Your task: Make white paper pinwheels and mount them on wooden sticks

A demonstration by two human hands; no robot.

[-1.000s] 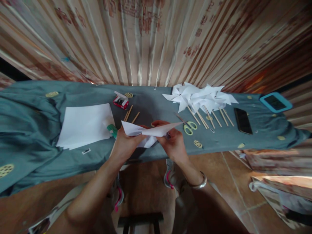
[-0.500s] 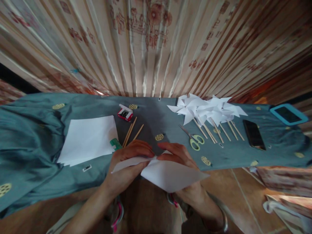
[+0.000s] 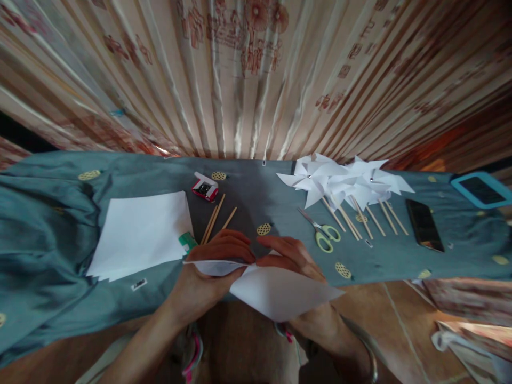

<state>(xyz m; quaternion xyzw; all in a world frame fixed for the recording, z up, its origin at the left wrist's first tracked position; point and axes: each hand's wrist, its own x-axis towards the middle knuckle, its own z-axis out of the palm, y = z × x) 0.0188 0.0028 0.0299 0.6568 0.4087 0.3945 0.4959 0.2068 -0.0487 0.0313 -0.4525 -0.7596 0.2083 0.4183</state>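
Note:
A folded sheet of white paper (image 3: 282,292) is held between both hands, above the front edge of the cloth-covered table. My left hand (image 3: 218,266) pinches its left part, fingers behind and thumb in front. My right hand (image 3: 294,256) grips the other side, its fingertips close to those of the left; the paper hides much of this palm. Just beyond my left hand lie several wooden sticks (image 3: 214,218) and a green object (image 3: 188,241), perhaps a glue stick, on a stack of white paper sheets (image 3: 140,229).
Finished paper pinwheels (image 3: 340,181) on sticks lie at the back right. Scissors with light green handles (image 3: 326,234) are in front of them. Further right are a black phone (image 3: 424,224) and a blue-framed tablet (image 3: 482,189). A small red and white box (image 3: 205,188) stands behind the sticks.
The view has shifted slightly, so things on the table sit a little further outward. Both hands keep their hold on the paper, with hardly any movement.

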